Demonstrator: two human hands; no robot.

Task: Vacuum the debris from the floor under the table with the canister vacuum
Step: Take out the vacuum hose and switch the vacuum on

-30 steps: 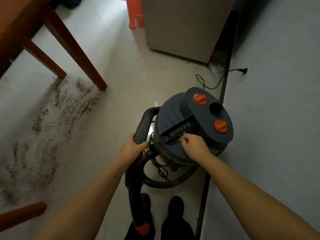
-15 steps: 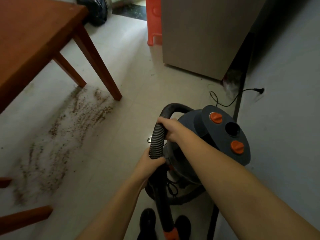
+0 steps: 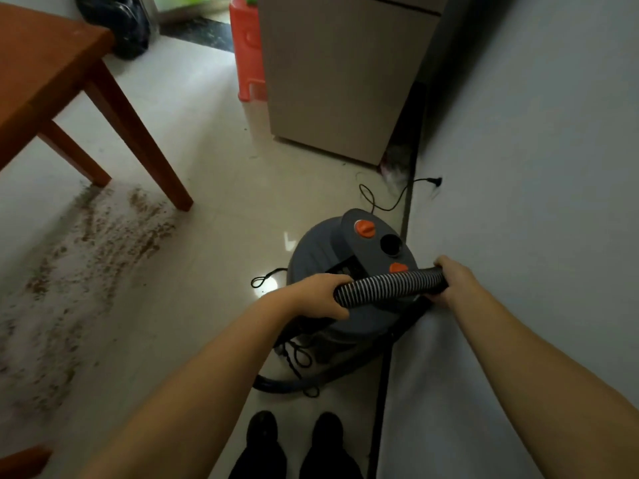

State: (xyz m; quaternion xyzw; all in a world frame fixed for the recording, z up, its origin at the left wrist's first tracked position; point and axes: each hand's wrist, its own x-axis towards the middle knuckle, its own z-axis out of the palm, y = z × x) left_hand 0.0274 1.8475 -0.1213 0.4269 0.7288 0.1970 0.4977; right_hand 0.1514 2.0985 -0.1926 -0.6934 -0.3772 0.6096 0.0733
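A grey canister vacuum (image 3: 321,247) with orange knobs stands on the pale floor beside the wall, just in front of my shoes. Its ribbed black hose (image 3: 387,286) runs level across the canister top. My left hand (image 3: 318,295) grips the hose's left part and my right hand (image 3: 453,280) grips its right end. Brown debris (image 3: 86,250) lies scattered over the floor to the left, under and in front of the wooden table (image 3: 45,74). The hose's nozzle end is hidden.
A grey wall (image 3: 536,202) runs close along the right. A beige cabinet (image 3: 339,74) stands ahead with a red plastic stool (image 3: 247,46) beside it. The vacuum's power cord (image 3: 390,198) lies unplugged on the floor. A black bag (image 3: 121,25) sits at the back.
The hose was upright on the canister's left; both hands have swung it level across the top. My right hand moved from the hose's upper bend out to the right end.
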